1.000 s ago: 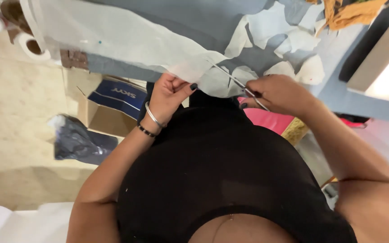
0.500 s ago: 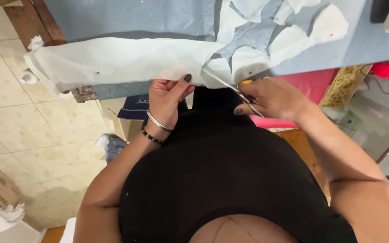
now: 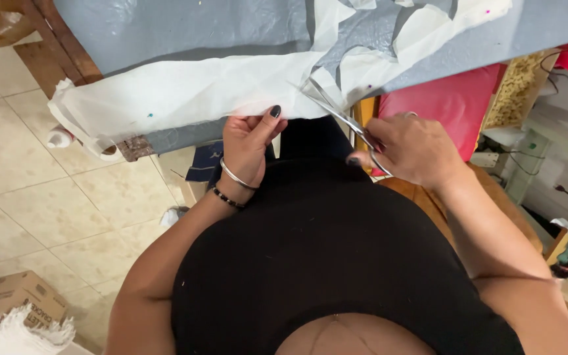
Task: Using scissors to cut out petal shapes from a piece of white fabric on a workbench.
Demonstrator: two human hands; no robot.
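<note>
Two hands work at the near edge of the bench [image 3: 165, 26], mid-frame. Left hand [image 3: 248, 141] pinches the hanging hem of the white fabric [image 3: 185, 92], thumb over the edge, fingers [image 3: 272, 117] pressed together behind it. Right hand [image 3: 412, 148] is closed through the handles of the scissors [image 3: 336, 112], whose blades sit slightly parted at the fabric's edge, centre frame. Fabric drapes off the bench toward upper left; judged light, limp and prone to slipping or bunching, so best held close beside the cut line and kept taut. Grey cloth [image 3: 231, 20] covers the bench beyond, with white cut pieces [image 3: 428, 23] at upper right. Cardboard box [image 3: 21, 302] lies on the floor, lower left. Against the frame half a second back, both hands keep the same holds; the view has shifted, showing more floor at left.
</note>
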